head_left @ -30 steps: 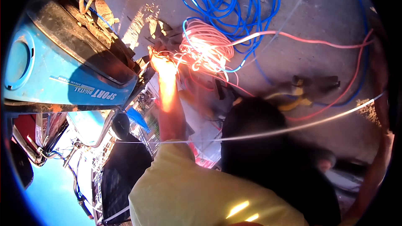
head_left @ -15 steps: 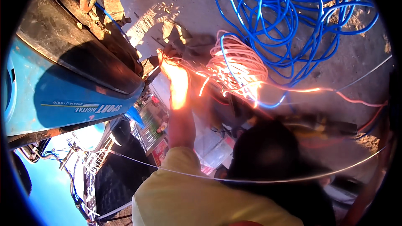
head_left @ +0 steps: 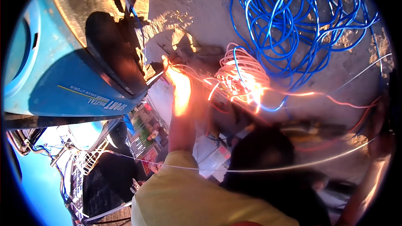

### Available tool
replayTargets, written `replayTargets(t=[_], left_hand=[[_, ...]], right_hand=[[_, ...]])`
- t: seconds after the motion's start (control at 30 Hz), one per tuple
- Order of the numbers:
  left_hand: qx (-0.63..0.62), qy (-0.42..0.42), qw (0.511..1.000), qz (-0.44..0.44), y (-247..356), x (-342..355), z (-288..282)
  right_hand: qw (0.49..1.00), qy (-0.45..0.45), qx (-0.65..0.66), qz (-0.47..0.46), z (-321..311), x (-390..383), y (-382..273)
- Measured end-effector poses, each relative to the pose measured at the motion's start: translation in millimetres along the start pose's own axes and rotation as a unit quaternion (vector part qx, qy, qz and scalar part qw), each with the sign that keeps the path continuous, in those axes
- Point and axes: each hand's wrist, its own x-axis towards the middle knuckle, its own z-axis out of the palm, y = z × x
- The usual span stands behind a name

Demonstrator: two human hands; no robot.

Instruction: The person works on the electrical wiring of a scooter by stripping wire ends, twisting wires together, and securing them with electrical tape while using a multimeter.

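Observation:
My left hand (head_left: pixel 179 83), strongly overexposed by sunlight, reaches up from a yellow sleeve (head_left: pixel 188 188). Its fingers are closed at the ends of thin reddish strands, beside the tip of a blue motorbike panel (head_left: pixel 79 83). Those strands run to a coil of reddish wire (head_left: pixel 243 69) on the ground, right of the hand. From the coil, one length stretches to the right rim, where my right hand (head_left: pixel 380 125) sits in shadow with its fingers hidden. A thin whitish cable (head_left: pixel 259 170) bows across the lower view and ends near that hand.
Loose blue cable (head_left: pixel 284 21) lies tangled on the ground at the far right. A large dark rounded shape (head_left: pixel 261 152), too shadowed to identify, fills the lower middle. Other motorbike parts with a wire basket (head_left: pixel 88 159) stand at lower left.
The whole view has shifted slightly, with the blue cable and coil now further right and lower. My right forearm shows more, sunlit at the rim. My left hand stays by the panel tip.

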Motion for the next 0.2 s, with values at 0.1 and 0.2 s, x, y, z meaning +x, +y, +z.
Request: replayTargets(t=[0.1, 0.2], left_hand=[[0.008, 0.015, 1.000, 0.008, -2.9, 1.6, 0.5], [-0.033, -0.017, 0.999, 0.005, -11.4, 18.6, -12.9]], right_hand=[[1.000, 0.011, -0.001, -0.005, -0.4, 9.3, -4.5], [1.000, 0.026, -0.007, -0.011, -7.6, 18.5, -8.0]])
